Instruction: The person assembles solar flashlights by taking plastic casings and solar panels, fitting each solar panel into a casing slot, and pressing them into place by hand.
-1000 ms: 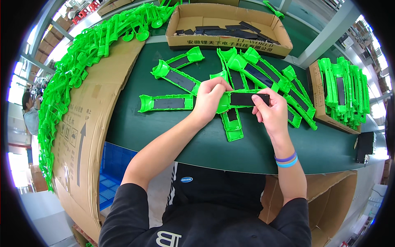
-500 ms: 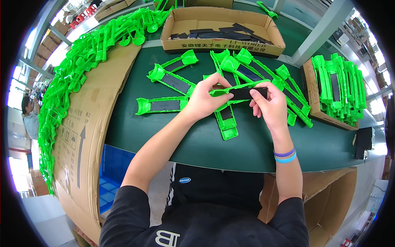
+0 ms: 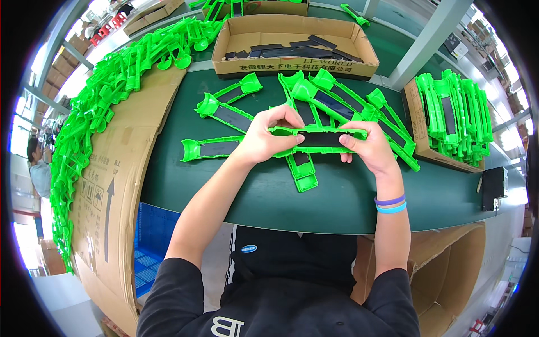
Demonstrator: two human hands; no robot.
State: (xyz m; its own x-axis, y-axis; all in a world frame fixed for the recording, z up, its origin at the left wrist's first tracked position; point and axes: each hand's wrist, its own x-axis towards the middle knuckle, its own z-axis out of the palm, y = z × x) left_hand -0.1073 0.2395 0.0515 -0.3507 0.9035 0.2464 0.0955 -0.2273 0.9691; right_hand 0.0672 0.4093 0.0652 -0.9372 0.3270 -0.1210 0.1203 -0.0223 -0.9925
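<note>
Black strip (image 3: 320, 139) in held green frame (image 3: 325, 150), both hands on

Far L of frame: green heap (image 3: 112, 92), strips n/v, prob. to do. Nearer L: table frames (image 3: 192, 150) w/ strips in, we'd call done. L hand (image 3: 273, 135) clamped on frame's L end; behind frame, carton (image 3: 297, 68) w/ spare strips (image 3: 281, 52). R hand (image 3: 370, 149) clamped on R end, thumbs on strip, prob. near seated. Farther R: boxed frames (image 3: 463, 112).

head-worn fisheye view, facing down, near worktable (image 3: 281, 208)
</note>
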